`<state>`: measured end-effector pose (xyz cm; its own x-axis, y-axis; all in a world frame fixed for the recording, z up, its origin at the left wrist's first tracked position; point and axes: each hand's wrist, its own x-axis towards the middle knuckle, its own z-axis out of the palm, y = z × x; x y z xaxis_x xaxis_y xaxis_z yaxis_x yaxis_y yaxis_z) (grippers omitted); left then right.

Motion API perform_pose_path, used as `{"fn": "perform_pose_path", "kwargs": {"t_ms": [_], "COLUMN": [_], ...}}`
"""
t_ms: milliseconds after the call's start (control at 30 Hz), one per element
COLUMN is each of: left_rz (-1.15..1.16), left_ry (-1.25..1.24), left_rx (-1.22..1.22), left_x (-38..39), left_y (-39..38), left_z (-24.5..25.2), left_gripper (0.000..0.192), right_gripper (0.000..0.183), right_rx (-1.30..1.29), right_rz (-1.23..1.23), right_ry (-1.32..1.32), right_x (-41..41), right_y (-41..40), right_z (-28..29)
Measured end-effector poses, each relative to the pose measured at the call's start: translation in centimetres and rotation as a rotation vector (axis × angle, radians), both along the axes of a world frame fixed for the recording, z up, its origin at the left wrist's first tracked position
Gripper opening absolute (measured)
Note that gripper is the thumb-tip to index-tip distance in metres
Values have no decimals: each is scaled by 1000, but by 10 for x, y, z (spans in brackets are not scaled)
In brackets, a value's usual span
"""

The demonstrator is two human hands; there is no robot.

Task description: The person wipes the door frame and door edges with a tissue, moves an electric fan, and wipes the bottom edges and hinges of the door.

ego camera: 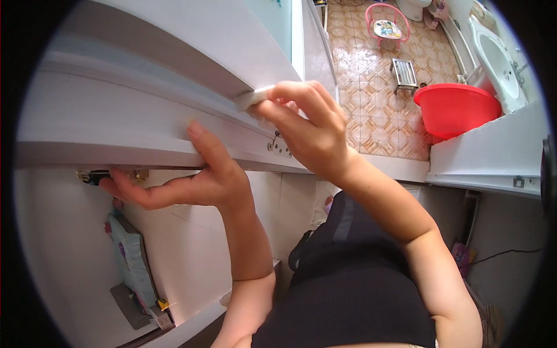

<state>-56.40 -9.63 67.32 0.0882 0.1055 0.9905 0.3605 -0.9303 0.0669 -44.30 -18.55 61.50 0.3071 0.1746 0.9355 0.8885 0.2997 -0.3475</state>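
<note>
My right hand [309, 124] pinches a folded whitish cloth [252, 99] between thumb and fingers. The cloth touches the inner edge of a white door frame [130, 102], just above a metal hinge [280, 145]. My left hand [196, 178] rests on the frame's outer edge, its thumb on the white face and its fingers spread on the side below. Nothing shows in its grasp. A white door with a pale blue panel [270, 21] stands beyond the cloth.
Beyond the doorway, a pink child's chair [387, 28], a small metal stool [404, 75] and a large red basin [459, 108] stand on tiled floor, near a white washbasin [500, 65]. A white door edge [491, 152] is at right. A light blue hanging item [132, 256] is at lower left.
</note>
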Motion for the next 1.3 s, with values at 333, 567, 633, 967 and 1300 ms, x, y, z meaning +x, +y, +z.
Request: {"fn": "perform_pose_path", "kwargs": {"t_ms": [333,567,633,967,1300], "left_rz": [106,70,77,92,-493], "left_ry": [119,78,66,-16,101], "left_rx": [103,120,95,6,472], "left_x": [3,0,5,3,10], "left_y": [-2,4,1,-10,-30], "left_z": [4,3,1,2,-8], "left_gripper": [76,79,79,80,36], "right_gripper": [9,28,38,9,38], "right_rx": [-399,-143,-89,-502,-180], "right_rz": [-81,390,321,156,124], "right_ry": [-108,599,521,708,812], "right_x": [-5,-63,-76,-81,-109], "right_y": [-35,-26,-15,-33,-26], "right_z": [-110,-67,-68,-217,-142]}}
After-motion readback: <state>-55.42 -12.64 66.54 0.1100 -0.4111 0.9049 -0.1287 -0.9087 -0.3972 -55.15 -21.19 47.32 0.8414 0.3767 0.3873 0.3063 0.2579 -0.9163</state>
